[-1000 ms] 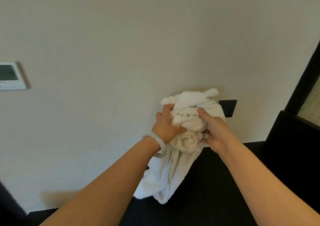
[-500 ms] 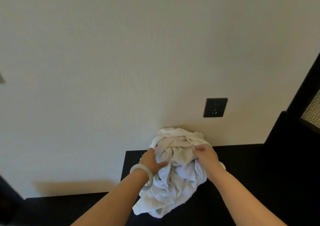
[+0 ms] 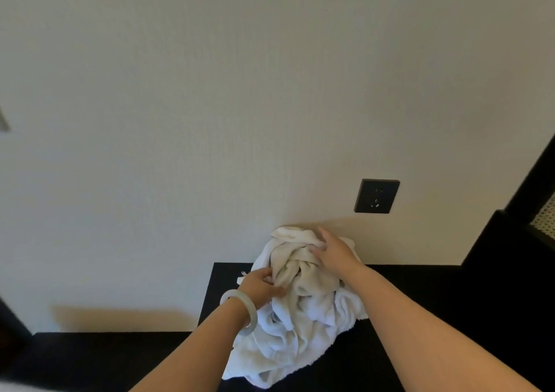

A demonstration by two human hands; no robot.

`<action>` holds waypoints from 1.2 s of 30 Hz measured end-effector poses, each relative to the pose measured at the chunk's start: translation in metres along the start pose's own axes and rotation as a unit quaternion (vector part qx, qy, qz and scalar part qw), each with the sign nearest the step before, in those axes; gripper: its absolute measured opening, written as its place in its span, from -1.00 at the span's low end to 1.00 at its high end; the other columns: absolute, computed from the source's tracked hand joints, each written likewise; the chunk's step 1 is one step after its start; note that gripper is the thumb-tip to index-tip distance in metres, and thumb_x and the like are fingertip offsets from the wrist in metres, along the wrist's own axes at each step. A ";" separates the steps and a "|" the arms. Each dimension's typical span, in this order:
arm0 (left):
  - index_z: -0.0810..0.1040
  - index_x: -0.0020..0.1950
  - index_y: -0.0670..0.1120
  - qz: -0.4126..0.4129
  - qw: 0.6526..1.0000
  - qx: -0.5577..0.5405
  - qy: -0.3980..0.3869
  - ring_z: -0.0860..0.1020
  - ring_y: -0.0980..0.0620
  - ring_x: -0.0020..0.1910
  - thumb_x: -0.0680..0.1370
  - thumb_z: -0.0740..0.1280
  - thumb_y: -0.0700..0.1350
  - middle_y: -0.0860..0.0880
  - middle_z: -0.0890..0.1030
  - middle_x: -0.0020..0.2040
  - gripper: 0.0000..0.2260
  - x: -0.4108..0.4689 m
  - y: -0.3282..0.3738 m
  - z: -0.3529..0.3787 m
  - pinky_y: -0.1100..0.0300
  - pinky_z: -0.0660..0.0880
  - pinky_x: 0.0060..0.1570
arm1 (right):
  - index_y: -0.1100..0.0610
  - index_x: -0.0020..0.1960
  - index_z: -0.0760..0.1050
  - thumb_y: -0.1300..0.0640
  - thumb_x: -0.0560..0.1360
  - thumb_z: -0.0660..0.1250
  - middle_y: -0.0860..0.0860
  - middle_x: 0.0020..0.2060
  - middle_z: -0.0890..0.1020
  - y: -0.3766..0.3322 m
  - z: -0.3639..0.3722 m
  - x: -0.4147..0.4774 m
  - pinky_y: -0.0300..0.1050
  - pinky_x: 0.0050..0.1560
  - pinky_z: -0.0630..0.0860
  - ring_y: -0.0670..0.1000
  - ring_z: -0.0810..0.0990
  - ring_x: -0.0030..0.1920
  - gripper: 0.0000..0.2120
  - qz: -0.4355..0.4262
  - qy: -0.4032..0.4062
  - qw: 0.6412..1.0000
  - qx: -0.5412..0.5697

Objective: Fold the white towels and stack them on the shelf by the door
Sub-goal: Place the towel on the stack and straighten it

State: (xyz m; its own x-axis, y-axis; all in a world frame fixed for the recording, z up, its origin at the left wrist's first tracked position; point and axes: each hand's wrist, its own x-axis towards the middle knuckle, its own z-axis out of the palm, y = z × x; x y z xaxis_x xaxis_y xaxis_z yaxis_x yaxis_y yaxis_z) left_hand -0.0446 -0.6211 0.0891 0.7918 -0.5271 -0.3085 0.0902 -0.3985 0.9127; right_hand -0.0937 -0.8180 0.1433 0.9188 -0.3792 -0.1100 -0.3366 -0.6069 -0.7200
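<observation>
A crumpled white towel lies bunched in a heap on a black surface against the cream wall. My left hand, with a pale bangle on its wrist, grips a fold at the heap's left side with curled fingers. My right hand lies on top of the heap near the wall, fingers spread and slightly bent over the cloth. The towel's lower part spills toward me over the dark surface.
A dark wall socket sits on the wall just above and right of the towel. A black frame with a woven panel stands at the right edge. A lower black ledge runs along the left.
The towel bundle went from held up at socket height down onto the black surface. My right hand shifted from the bundle's side to its top; my left hand keeps its grip.
</observation>
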 end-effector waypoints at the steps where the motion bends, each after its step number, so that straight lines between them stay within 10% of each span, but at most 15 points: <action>1: 0.58 -0.13 -0.11 0.000 1.000 -0.010 -0.010 0.49 0.04 -0.26 0.48 0.48 -0.10 -0.01 0.50 -0.29 -0.87 -0.003 0.007 0.000 0.23 0.46 -0.16 | 0.15 0.43 0.37 0.15 0.61 0.29 0.08 0.29 0.51 0.002 -0.002 0.004 -0.09 0.30 0.37 0.10 0.46 0.33 -0.60 -0.013 0.000 1.000 -0.025; 4: 0.65 -0.13 -0.12 -0.007 1.000 0.006 0.027 0.50 0.05 -0.25 0.57 0.36 0.03 0.00 0.59 -0.23 -0.77 -0.003 0.027 -0.003 0.18 0.51 -0.18 | 0.14 -0.05 0.57 0.19 0.54 0.38 -0.01 -0.20 0.60 0.009 -0.026 0.009 -0.15 -0.17 0.44 0.07 0.58 -0.08 -0.98 -0.059 0.036 0.998 0.009; 8: 0.56 0.18 -0.11 0.103 0.960 0.146 0.215 0.50 0.02 0.00 0.55 0.40 -0.02 -0.09 0.52 0.14 -0.74 0.007 0.060 0.000 0.09 0.54 -0.03 | 0.15 -0.09 0.60 0.27 0.43 0.49 0.06 -0.21 0.64 0.013 -0.102 0.004 -0.17 -0.18 0.43 -0.02 0.57 -0.17 -0.90 -0.122 0.052 0.985 0.109; 13: 0.14 0.57 0.11 0.204 0.960 0.188 0.038 0.27 0.03 0.48 0.53 0.44 -0.05 0.06 0.27 0.51 -0.30 0.007 0.106 0.036 0.17 0.21 0.41 | 0.18 0.08 0.62 0.42 0.38 0.45 0.04 -0.03 0.71 0.033 -0.176 -0.028 -0.26 0.02 0.55 -0.06 0.66 -0.02 -0.69 -0.191 -0.007 0.950 0.247; 16: 0.06 0.57 0.22 0.178 0.956 0.221 -0.079 0.34 0.03 0.40 0.49 0.47 -0.07 0.11 0.36 0.42 -0.20 0.009 0.107 0.066 0.11 0.24 0.44 | 0.23 0.16 0.59 0.38 0.33 0.43 0.04 0.05 0.71 0.064 -0.185 -0.040 -0.30 0.05 0.54 -0.07 0.67 0.05 -0.60 -0.168 -0.058 0.942 0.283; 20: 0.50 0.23 0.14 0.163 0.910 0.373 -0.083 0.50 -0.05 0.10 0.44 0.50 -0.17 -0.03 0.53 0.13 -0.57 0.011 0.096 0.100 0.14 0.44 0.15 | 0.12 -0.06 0.64 0.43 0.42 0.44 -0.04 -0.18 0.71 0.103 -0.182 -0.035 -0.39 -0.09 0.49 -0.08 0.64 -0.14 -0.76 -0.117 0.012 0.984 0.133; 26: 0.61 0.23 -0.05 0.204 0.858 0.435 0.183 0.52 -0.20 0.18 0.55 0.30 -0.21 -0.15 0.53 0.09 -0.72 0.022 0.167 0.066 0.12 0.37 0.17 | 0.17 -0.09 0.60 0.25 0.46 0.47 0.06 -0.28 0.58 0.102 -0.211 -0.019 -0.14 -0.30 0.29 0.04 0.51 -0.20 -0.94 -0.099 0.206 0.972 -0.060; 31: 0.63 0.09 -0.13 0.286 0.802 0.408 0.329 0.54 -0.19 0.00 0.48 0.28 -0.32 -0.19 0.55 0.02 -0.75 -0.016 0.234 0.005 0.12 0.38 -0.03 | 0.17 -0.07 0.53 0.23 0.50 0.37 0.11 -0.17 0.56 0.066 -0.272 -0.029 -0.12 -0.16 0.30 0.05 0.48 -0.13 -0.97 -0.152 0.374 0.913 0.055; 36: 0.57 0.16 -0.13 0.143 0.821 0.490 0.258 0.54 -0.18 0.09 0.53 0.29 -0.22 -0.16 0.55 0.10 -0.78 -0.020 0.173 -0.004 0.08 0.42 0.06 | 0.20 -0.09 0.51 0.14 0.50 0.43 0.16 -0.06 0.60 0.102 -0.268 -0.022 -0.04 -0.09 0.42 0.13 0.54 -0.06 -0.85 -0.021 0.216 0.975 -0.056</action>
State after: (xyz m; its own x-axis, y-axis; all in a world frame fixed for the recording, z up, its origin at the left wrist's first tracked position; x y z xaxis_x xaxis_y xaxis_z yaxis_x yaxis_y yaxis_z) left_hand -0.0424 -0.6759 0.2544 0.8695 -0.4170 0.2648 -0.4720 -0.8593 0.1968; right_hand -0.2039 -1.0587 0.2557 0.7681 -0.5964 0.2330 -0.3435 -0.6909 -0.6361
